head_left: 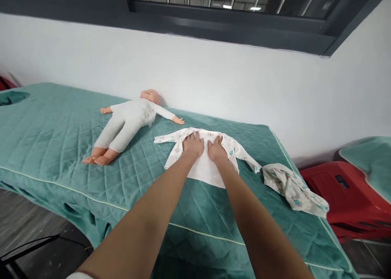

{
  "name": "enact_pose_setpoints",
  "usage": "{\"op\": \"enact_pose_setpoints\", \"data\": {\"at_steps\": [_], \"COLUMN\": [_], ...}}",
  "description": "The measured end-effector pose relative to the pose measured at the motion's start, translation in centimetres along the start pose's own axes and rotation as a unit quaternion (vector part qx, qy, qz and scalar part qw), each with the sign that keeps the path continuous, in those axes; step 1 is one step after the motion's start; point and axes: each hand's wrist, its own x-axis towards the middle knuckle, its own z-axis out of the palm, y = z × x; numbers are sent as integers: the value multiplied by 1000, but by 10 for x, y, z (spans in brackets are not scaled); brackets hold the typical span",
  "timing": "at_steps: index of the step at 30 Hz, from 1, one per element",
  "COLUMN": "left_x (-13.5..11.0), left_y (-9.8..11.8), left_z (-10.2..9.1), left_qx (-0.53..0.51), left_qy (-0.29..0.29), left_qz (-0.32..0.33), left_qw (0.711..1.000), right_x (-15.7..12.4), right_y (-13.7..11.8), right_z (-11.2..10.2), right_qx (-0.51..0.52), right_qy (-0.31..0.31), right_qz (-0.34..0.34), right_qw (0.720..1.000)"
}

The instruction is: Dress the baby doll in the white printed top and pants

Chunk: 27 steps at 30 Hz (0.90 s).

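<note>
A white baby shirt [206, 170] with a small colored print lies spread on the bed, its front opened and both sleeves stretched out sideways. My left hand [193, 144] rests on the inside of the shirt by the left front flap, fingers extended. On the opposite side, my right hand [217, 149] presses the inside near the collar, thumb apart from the fingers; the flap edge partly hides it. Up and to the left, a baby doll [130, 118] with a white cloth body lies on its back, one arm reaching toward the shirt.
A crumpled printed baby garment [295, 189] lies at the bed's right edge. Green quilted bedding [61, 136] covers the bed, which stands along a white wall [214, 83] below a dark window frame [214, 26]. A red plastic chair [351, 193] stands at the right.
</note>
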Motion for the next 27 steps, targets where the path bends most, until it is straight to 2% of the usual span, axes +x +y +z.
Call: {"op": "enact_pose_setpoints", "data": {"at_steps": [9, 27], "left_x": [-20, -67], "left_y": [9, 0], "left_z": [4, -1], "left_qx": [-16, -3], "left_qy": [23, 29], "left_qz": [-22, 27], "left_qw": [999, 999], "right_x": [-23, -79], "right_y": [-2, -15], "right_z": [-1, 1], "right_qx": [-1, -90], "right_qy": [14, 64], "right_qz": [26, -1], "right_qw": [1000, 994]}}
